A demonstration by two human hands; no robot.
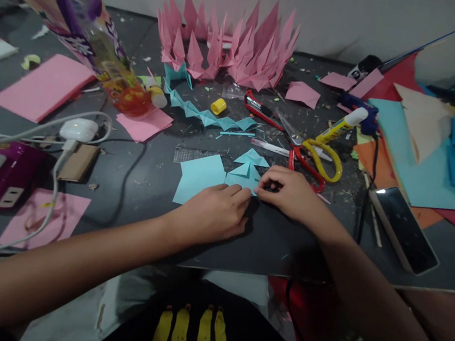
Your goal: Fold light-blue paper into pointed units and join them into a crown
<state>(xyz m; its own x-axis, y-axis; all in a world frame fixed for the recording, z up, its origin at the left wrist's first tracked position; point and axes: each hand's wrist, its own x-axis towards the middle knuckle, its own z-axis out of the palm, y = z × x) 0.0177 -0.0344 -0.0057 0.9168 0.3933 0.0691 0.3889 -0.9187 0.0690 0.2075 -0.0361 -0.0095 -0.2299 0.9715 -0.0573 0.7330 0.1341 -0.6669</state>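
Note:
My left hand (214, 213) and my right hand (286, 191) meet over a small light-blue folded paper piece (245, 180) on the dark table (269, 241). Both hands have their fingers curled and pinch the paper's near edge. A flat light-blue paper square (197, 178) lies just left of it, partly under my left fingers. Another folded blue triangle (252, 158) sits right behind it.
A crown of pink folded points (225, 44) stands at the back, with a chain of blue folded pieces (205, 114) before it. Scissors (315, 156), a cutter (259, 108), a glue gun (352, 119), a phone (404, 229), coloured paper sheets (439, 145), a plastic bottle (83, 28) and pink sheets (43, 86) lie around.

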